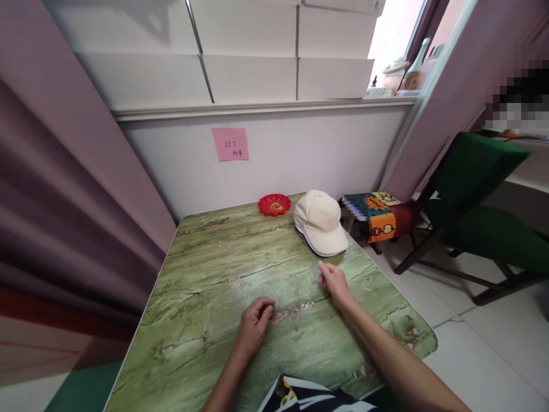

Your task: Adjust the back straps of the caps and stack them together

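My left hand [256,323] lies on the green wood-patterned table [193,297], its fingers loosely bent and the thumb a little apart. I see nothing in it. Farther forward on the right, my right hand [334,281] is just in front of a cream baseball cap [319,214], apart from its brim. The fingers of that hand are curled in, and no held thing shows. A dark edge under the cap's brim hints at a second cap beneath it. Left of the cap sits a red scalloped dish [274,205] with a yellow design in its middle.
A pink note [230,144] is stuck on the white wall behind the table. To the right are a stool with a colourful cloth [381,214] and a green chair [476,166]. A purple curtain [64,171] hangs at the left. Bottles [416,71] stand on the windowsill.
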{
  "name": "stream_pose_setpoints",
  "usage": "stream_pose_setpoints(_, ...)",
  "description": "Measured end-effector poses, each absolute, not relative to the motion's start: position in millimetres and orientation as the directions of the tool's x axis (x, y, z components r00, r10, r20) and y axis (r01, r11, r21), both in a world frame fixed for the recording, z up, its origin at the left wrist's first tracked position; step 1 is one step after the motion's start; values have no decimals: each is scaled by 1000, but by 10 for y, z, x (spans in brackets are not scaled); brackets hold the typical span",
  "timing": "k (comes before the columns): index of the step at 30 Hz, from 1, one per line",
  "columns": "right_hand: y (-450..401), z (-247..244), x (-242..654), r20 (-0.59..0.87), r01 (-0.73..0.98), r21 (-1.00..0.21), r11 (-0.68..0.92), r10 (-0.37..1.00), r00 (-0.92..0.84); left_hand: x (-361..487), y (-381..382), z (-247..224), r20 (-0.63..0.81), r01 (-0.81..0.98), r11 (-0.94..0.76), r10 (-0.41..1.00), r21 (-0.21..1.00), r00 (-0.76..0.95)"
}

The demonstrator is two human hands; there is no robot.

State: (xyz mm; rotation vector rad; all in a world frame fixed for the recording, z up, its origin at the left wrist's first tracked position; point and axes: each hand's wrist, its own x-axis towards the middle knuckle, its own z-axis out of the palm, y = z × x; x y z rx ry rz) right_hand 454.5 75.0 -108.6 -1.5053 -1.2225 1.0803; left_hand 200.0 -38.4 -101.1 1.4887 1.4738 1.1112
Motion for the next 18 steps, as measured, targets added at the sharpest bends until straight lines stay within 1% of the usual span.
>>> stream_pose_setpoints(1,636,-1104,4429,-61,284,-956,-72,997,48,1999,-384,-1022,77,351,-59,996,934,-38)
stream_pose_setpoints(2,524,-1121,4324,-5,377,-926,7,1000,-30,2000,-386,-1031,82,358,-63,996,932,-37)
stream_pose_setpoints(3,418,-1135,4234,63,492,-865,99,994,-89,2002,-389,-1036,86,362,-67,996,930,-35)
stream_pose_setpoints(4,322,-1144,4161,120,600,-774,203,977,-176,2006,-393,-1036,89,364,-70,995,929,-35)
stream_pose_setpoints(5,240,-1148,4106,160,671,-669,321,943,-291,2011,-398,-1033,91,364,-72,995,929,-35)
stream_pose_setpoints(7,124,-1143,4045,188,711,-467,525,845,-501,2024,-408,-1019,95,361,-74,995,929,-40)
stream_pose_setpoints(8,93,-1135,4033,183,702,-400,589,802,-568,2030,-413,-1012,99,360,-77,994,930,-45)
stream_pose_setpoints(9,78,-1125,4030,178,697,-361,620,779,-601,2035,-416,-1006,105,358,-80,993,930,-49)
stream_pose_setpoints(11,86,-1105,4037,168,715,-350,605,792,-587,2039,-419,-1003,114,355,-88,992,931,-53)
stream_pose_setpoints(15,154,-1084,4048,150,752,-418,510,855,-497,2032,-415,-1023,124,340,-100,991,935,-49)
stream_pose_setpoints(18,179,-1092,4049,160,751,-450,483,871,-464,2024,-411,-1048,114,311,-92,992,946,-55)
